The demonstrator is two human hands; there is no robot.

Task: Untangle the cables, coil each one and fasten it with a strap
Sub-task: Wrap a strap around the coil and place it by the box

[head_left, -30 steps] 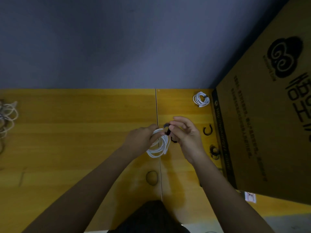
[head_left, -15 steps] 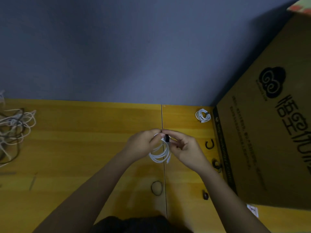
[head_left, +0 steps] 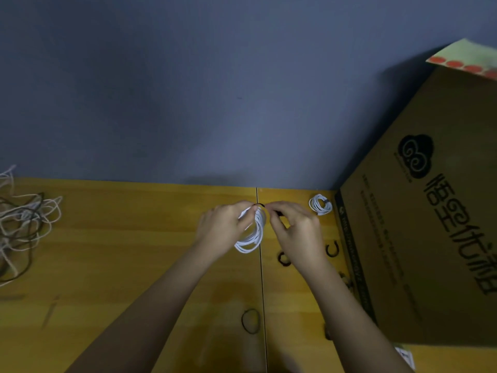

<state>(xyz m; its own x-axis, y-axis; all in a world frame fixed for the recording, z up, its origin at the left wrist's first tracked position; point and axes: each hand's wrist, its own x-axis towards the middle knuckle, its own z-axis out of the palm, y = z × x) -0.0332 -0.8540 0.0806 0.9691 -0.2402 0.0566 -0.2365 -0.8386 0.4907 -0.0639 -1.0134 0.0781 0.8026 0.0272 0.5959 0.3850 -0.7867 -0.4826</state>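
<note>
White coiled cable (head_left: pixel 252 232) gripped by my left hand (head_left: pixel 223 227); right hand (head_left: pixel 295 227) pinches black strap (head_left: pixel 262 205) at top. Strap slip, I reckon, and loops spring loose.

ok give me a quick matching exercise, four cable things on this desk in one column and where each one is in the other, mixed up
Things:
1. white coil
2. strapped white coil
3. tangled cables
4. black loop

Places:
A. far left edge of the desk
B. held up between both hands
C. on the desk beside the cardboard box
D. flat on the desk between the forearms, near the seam

Pairs: 1-B, 2-C, 3-A, 4-D
</note>
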